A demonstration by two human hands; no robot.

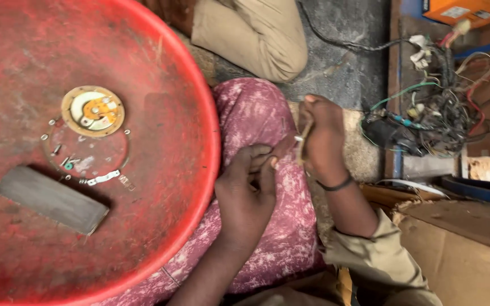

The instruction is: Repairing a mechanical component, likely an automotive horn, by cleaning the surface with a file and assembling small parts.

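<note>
Hands: left hand (pixel 245 192) and right hand (pixel 320 139) are meeting over the lap, above the pink mottled cloth (pixel 267 113).
Right fingers: they are closing around a thin stick-like tool (pixel 303 141) with a small pale piece at its side; what that piece is, I cannot tell.
Left fingers: they are curling narrow, thumb and fingertips pinching toward the tool's end; whether they are gripping anything is hidden.
Work done: a round brass-and-white disc part (pixel 92 110) is lying apart in the red tub (pixel 199 187), with a wire ring (pixel 86 158), small screws (pixel 56 149) and a metal strip beside it, so the dismantling is looking well along.
Work left: the loose pieces are waiting unassembled; the hands are working well apart from them.
Flat grey bar (pixel 51 199): it is lying in the tub below the ring.
Packages: an orange box (pixel 472 10) with a pale label is sitting at the top right; a plain brown cardboard carton (pixel 460 249) is sitting at the lower right.
Wiring: a tangled wire harness (pixel 432 116) is lying between them.
</note>
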